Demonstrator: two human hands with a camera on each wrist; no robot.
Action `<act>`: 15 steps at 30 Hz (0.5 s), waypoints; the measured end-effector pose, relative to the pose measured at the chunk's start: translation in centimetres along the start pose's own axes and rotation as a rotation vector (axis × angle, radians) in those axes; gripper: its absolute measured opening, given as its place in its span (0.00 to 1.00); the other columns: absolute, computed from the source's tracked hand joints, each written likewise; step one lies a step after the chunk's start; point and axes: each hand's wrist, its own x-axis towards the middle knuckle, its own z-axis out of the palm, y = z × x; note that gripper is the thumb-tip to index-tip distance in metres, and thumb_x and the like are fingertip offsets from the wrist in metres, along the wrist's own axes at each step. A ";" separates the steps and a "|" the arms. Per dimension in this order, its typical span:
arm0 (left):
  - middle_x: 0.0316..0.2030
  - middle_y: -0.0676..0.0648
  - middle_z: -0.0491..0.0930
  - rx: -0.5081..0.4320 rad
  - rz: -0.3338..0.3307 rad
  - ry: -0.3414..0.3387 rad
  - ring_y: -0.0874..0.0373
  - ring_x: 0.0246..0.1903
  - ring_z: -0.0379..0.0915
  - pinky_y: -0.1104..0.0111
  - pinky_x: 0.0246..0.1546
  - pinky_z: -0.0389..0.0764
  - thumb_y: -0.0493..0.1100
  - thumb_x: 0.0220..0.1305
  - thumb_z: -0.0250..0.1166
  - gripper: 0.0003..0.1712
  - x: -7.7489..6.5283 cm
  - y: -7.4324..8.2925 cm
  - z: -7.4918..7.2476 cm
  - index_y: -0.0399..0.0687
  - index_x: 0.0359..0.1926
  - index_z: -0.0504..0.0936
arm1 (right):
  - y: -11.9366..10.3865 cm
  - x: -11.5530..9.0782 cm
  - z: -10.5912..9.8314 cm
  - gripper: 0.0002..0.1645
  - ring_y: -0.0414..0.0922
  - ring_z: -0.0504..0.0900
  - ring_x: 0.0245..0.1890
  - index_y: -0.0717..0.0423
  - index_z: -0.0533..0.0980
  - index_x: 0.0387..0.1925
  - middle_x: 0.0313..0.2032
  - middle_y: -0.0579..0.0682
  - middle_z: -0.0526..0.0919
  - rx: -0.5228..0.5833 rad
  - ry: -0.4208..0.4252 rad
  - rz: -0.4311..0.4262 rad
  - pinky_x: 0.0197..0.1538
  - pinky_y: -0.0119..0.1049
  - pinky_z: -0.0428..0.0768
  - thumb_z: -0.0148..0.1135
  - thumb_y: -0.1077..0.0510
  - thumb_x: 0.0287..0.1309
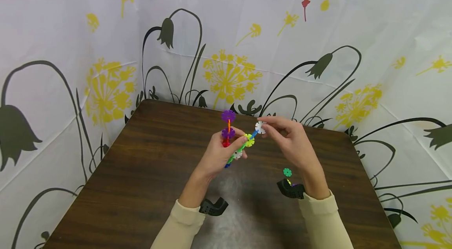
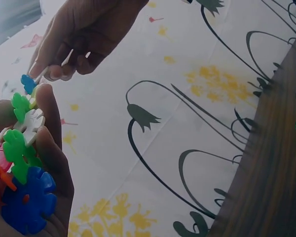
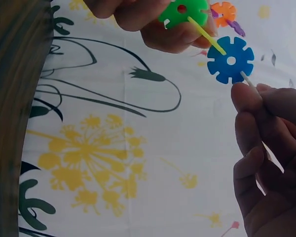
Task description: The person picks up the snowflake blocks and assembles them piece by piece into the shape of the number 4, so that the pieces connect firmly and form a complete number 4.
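Note:
Above the table, my left hand (image 1: 213, 154) grips a chain of notched plastic flower discs. Purple discs (image 1: 228, 116) stick up at one end of it, joined by an orange disc (image 1: 229, 124). A large dark blue disc (image 2: 29, 200) and green discs (image 2: 19, 153) show close up in the left wrist view. My right hand (image 1: 294, 139) pinches a white disc (image 1: 259, 127) between thumb and fingertips. That white disc meets the edge of a light blue disc (image 3: 218, 63), which is slotted onto a yellow disc (image 1: 249, 140) by my left fingertips.
On the brown wooden table (image 1: 152, 170) lies a loose green disc (image 1: 287, 172). A yellow disc (image 1: 289, 182) and a bit of purple show beside the right wrist, partly hidden by its black camera mount (image 1: 291, 189). A flower-printed curtain (image 1: 226, 25) hangs behind the table.

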 end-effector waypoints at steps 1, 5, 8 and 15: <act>0.38 0.44 0.86 0.006 -0.002 0.003 0.51 0.27 0.87 0.69 0.31 0.85 0.42 0.78 0.66 0.10 0.0 0.0 0.0 0.41 0.53 0.84 | -0.1 0.0 0.0 0.15 0.43 0.90 0.37 0.52 0.87 0.58 0.42 0.49 0.91 -0.004 -0.016 0.000 0.43 0.32 0.88 0.67 0.61 0.74; 0.36 0.44 0.86 0.030 -0.018 0.009 0.48 0.26 0.87 0.67 0.29 0.85 0.43 0.78 0.66 0.10 -0.3 0.2 0.2 0.42 0.52 0.84 | -0.1 -0.2 -0.2 0.15 0.40 0.90 0.36 0.51 0.86 0.59 0.43 0.49 0.91 -0.020 -0.064 0.010 0.42 0.33 0.88 0.67 0.60 0.74; 0.37 0.44 0.86 0.036 -0.031 0.004 0.48 0.27 0.87 0.66 0.32 0.86 0.44 0.79 0.66 0.10 -0.4 0.4 0.4 0.42 0.51 0.84 | 0.0 -0.3 -0.3 0.16 0.39 0.89 0.35 0.51 0.86 0.59 0.42 0.48 0.91 -0.030 -0.063 0.010 0.40 0.33 0.87 0.67 0.60 0.74; 0.37 0.45 0.85 0.017 -0.040 0.021 0.54 0.29 0.88 0.66 0.39 0.87 0.45 0.79 0.65 0.11 -0.2 0.9 0.5 0.42 0.52 0.83 | 1.1 -0.7 -1.2 0.21 0.45 0.85 0.33 0.46 0.79 0.69 0.36 0.50 0.89 0.045 -0.023 0.010 0.40 0.36 0.86 0.58 0.59 0.81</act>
